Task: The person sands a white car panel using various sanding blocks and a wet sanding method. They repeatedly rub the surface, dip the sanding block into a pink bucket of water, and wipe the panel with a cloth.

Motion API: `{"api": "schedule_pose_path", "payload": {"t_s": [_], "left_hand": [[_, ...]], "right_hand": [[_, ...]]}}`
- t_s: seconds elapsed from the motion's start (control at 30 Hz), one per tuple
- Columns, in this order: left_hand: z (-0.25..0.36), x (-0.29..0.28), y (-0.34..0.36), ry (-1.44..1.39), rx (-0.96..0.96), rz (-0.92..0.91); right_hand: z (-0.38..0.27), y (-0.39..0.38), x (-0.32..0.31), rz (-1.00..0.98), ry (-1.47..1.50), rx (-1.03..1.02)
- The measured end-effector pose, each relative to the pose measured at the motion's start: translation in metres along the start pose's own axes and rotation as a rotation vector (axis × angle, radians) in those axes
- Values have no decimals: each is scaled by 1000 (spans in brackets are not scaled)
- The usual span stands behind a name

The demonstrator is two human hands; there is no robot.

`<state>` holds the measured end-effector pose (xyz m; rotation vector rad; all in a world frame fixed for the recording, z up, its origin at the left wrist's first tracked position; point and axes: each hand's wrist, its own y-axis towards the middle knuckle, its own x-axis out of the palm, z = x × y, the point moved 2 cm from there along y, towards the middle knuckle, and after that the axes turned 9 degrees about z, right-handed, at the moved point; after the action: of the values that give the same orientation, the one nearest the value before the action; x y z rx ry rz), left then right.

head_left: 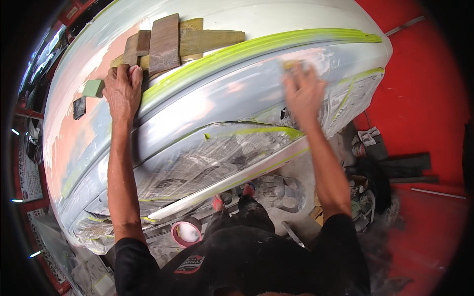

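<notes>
A car body panel (pixel 207 98) coated in grey primer fills the view, with yellow-green masking tape (pixel 256 47) running along its crease. My left hand (pixel 122 91) rests flat on the panel just below several wooden sanding blocks (pixel 165 42). My right hand (pixel 303 93) is blurred with motion and presses a small yellowish sanding pad (pixel 292 64) against the grey primer at the right. A green block (pixel 93 88) lies left of my left hand.
Newspaper masking (pixel 212 158) covers the lower part of the car. A roll of pink tape (pixel 186 233) lies on the floor by my feet. Boxes and clutter (pixel 370 163) sit at the right on a red floor (pixel 424 98).
</notes>
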<state>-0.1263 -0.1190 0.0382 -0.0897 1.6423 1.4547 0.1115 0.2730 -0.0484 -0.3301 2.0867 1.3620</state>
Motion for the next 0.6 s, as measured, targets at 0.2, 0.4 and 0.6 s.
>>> {"api": "schedule_pose_path", "payload": {"t_s": [0.2,0.4,0.6], "left_hand": [[4,1,-1,-8,8,2],[4,-4,0,18,5,13],[6,-4,-3,0,62,46]], "right_hand": [[43,45,-8,-26,-8,40],[-9,5,-6,6,53,46],[69,35,1,58,-88,-92]]}}
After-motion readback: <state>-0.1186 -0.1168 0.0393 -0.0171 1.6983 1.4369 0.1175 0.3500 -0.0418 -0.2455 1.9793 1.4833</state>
